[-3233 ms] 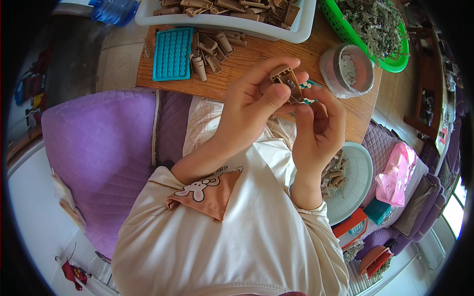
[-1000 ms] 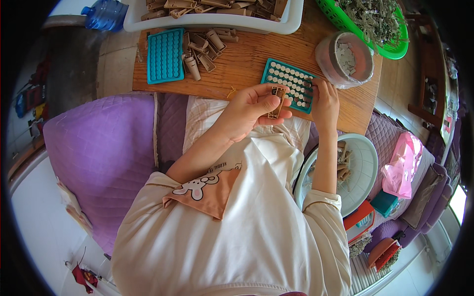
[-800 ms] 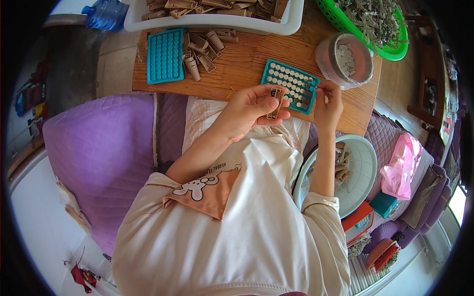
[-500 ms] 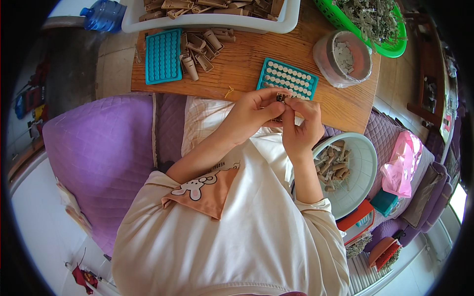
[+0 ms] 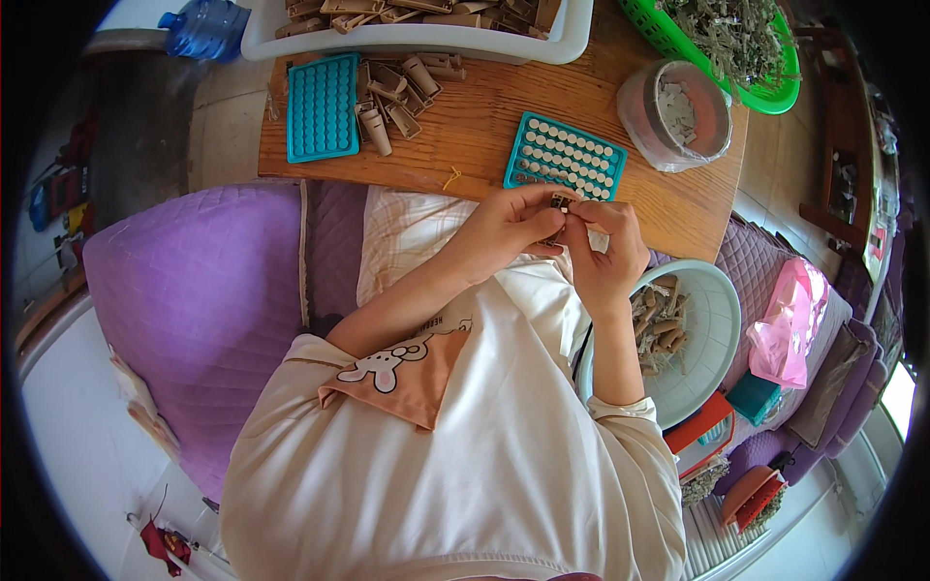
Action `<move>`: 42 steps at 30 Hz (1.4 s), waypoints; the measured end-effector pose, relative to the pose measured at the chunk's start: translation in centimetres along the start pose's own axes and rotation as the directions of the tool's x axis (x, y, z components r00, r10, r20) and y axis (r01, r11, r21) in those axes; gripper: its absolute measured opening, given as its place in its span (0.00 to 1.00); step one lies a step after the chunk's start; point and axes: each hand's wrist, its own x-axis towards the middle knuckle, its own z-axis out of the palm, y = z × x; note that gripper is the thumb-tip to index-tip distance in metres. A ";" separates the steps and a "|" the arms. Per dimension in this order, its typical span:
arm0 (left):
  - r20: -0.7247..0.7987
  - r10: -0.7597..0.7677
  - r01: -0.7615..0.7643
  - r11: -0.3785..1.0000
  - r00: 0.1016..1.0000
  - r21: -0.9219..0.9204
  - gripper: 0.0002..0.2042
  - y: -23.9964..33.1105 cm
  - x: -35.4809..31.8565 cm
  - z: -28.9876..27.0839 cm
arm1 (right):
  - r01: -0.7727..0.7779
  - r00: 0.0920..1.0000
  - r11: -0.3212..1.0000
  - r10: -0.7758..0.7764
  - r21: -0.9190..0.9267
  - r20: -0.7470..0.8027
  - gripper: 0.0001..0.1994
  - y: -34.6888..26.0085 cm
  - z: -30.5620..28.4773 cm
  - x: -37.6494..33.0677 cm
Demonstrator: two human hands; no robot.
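Note:
My left hand [image 5: 504, 228] closes around a small brown plastic piece [image 5: 559, 201] with dark, gold-toned details, held just off the table's front edge. Thumb and fingers of my right hand [image 5: 610, 247] are pinched at its right side, with a tiny white bit showing at the fingertips. Whether the right hand grips a separate part is hidden. Right behind both hands lies a teal tray [image 5: 621, 163] with rows of white round pieces; a few spots at its near left look darker.
On the wooden table [image 5: 465, 126] are another teal tray [image 5: 323, 107], loose brown shells [image 5: 387, 97], a white bin [image 5: 426, 41] of shells, a clear tub [image 5: 639, 126] with white bits and a green basket [image 5: 668, 44] of metal pieces. A pale basin [image 5: 712, 334] of parts stands at my right.
Both hands have shifted slightly right and nearer to me, still together around the brown piece. More of the teal tray's near edge shows.

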 end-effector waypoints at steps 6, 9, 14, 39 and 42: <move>0.061 -0.014 0.015 1.000 0.998 -0.022 0.17 0.1 0.0 0.1 | 0.065 0.990 0.996 -0.072 -0.061 -0.121 0.11 -0.2 0.2 0.1; 0.055 -0.034 0.036 0.999 0.998 -0.023 0.14 -0.1 0.0 -0.3 | 0.158 0.987 0.986 -0.157 -0.043 0.029 0.11 0.2 -0.8 0.5; 0.013 -0.021 0.020 0.995 1.000 0.096 0.12 0.8 -0.6 0.5 | -0.150 0.988 0.981 0.145 -0.120 -0.054 0.08 3.2 -1.8 1.2; 0.010 0.014 -0.015 0.983 1.000 0.185 0.13 0.9 -0.5 0.8 | 0.207 0.978 0.973 -0.205 -0.106 0.028 0.10 -0.2 -0.9 0.1; -0.066 -0.075 0.079 0.995 0.995 0.061 0.10 0.8 -0.3 0.7 | 0.104 0.994 0.993 -0.105 -0.058 -0.022 0.10 0.8 -1.3 -0.2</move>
